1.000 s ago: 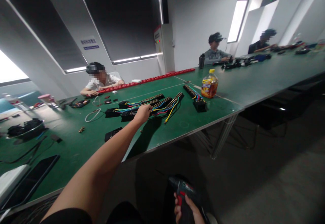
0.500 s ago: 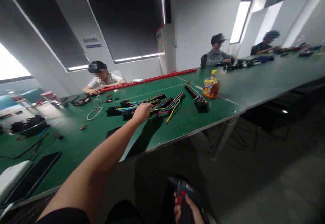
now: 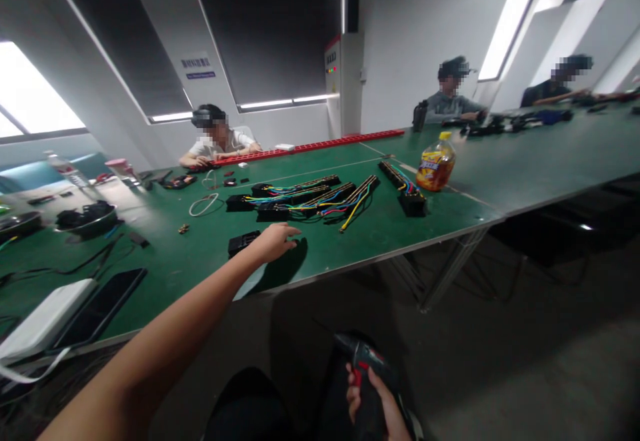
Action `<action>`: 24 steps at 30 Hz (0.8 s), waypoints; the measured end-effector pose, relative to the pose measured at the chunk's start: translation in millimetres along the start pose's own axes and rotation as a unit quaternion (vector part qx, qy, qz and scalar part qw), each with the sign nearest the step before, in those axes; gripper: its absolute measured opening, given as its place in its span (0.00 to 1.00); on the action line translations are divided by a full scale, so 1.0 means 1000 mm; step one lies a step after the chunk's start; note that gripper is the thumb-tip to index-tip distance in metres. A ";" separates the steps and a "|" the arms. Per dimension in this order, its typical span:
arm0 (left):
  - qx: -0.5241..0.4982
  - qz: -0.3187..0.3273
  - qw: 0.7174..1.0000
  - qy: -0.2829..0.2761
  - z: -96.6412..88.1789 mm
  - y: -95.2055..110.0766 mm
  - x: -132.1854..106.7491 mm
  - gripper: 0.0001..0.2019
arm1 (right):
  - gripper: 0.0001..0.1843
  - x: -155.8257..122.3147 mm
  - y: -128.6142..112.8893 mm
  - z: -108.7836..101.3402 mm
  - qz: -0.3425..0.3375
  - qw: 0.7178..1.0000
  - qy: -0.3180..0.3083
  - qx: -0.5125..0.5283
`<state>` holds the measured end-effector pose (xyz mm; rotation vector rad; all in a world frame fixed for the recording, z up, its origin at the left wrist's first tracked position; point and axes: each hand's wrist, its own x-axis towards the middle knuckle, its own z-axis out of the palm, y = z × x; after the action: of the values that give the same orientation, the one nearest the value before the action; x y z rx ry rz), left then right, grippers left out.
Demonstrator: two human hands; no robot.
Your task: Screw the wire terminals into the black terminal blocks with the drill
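At the centre of the frame, a left hand hangs above a green table — fingers loosely parted, apparently holding nothing — near a spread of wired black modules. A black block shows partly behind the wrist. At lower centre-right, the right hand is clenched around a power drill; good handling likely means keeping the drill low and the splayed yellow wire unsnagged.

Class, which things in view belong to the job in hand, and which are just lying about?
Probably the job's:
power tool, in the right hand
wired black blocks, near the left hand
black piece by that wrist

Apparently just lying about:
drink bottle
dark flat slab
white box beside it
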<state>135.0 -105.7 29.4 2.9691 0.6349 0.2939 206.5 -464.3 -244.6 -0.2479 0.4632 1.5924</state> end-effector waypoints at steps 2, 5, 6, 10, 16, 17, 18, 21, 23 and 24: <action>0.005 -0.007 1.000 0.015 0.007 0.001 -0.001 0.16 | 0.30 -0.002 -0.001 0.004 0.008 1.000 0.001 -0.004; 0.014 -0.002 1.000 0.026 0.014 0.000 -0.001 0.10 | 0.31 -0.003 -0.001 0.008 0.015 1.000 0.004 0.000; 0.015 -0.001 0.999 0.029 0.015 -0.001 -0.001 0.08 | 0.32 -0.003 -0.002 0.009 0.016 1.000 0.005 0.002; -0.006 -0.008 0.999 0.047 0.016 -0.001 -0.001 0.06 | 0.31 -0.001 -0.002 0.010 0.026 1.000 0.003 0.007; 0.067 -0.091 0.990 0.080 0.027 -0.002 0.003 0.08 | 0.31 0.003 -0.003 0.003 0.016 1.000 -0.003 0.017; 0.090 -0.096 0.989 0.070 0.030 -0.001 0.005 0.09 | 0.31 0.004 -0.003 0.002 0.013 1.000 -0.005 0.018; 0.105 -0.094 0.988 0.061 0.033 0.003 0.005 0.09 | 0.31 0.004 -0.003 0.001 0.010 1.000 -0.005 0.019; 0.097 -0.047 0.992 0.060 0.039 0.024 0.000 0.09 | 0.32 0.002 -0.002 0.000 0.008 1.000 0.000 0.017; 0.064 0.027 0.995 0.067 0.039 0.047 -0.011 0.09 | 0.31 0.001 -0.003 0.002 0.009 1.000 0.008 0.015; 0.043 0.089 0.994 0.053 0.039 0.060 -0.017 0.09 | 0.29 0.000 -0.003 0.003 0.008 1.000 0.014 0.017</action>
<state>151.4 -169.4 -3.5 3.1157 0.4006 0.4514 209.5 -462.9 -242.2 -0.2412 0.5134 1.5979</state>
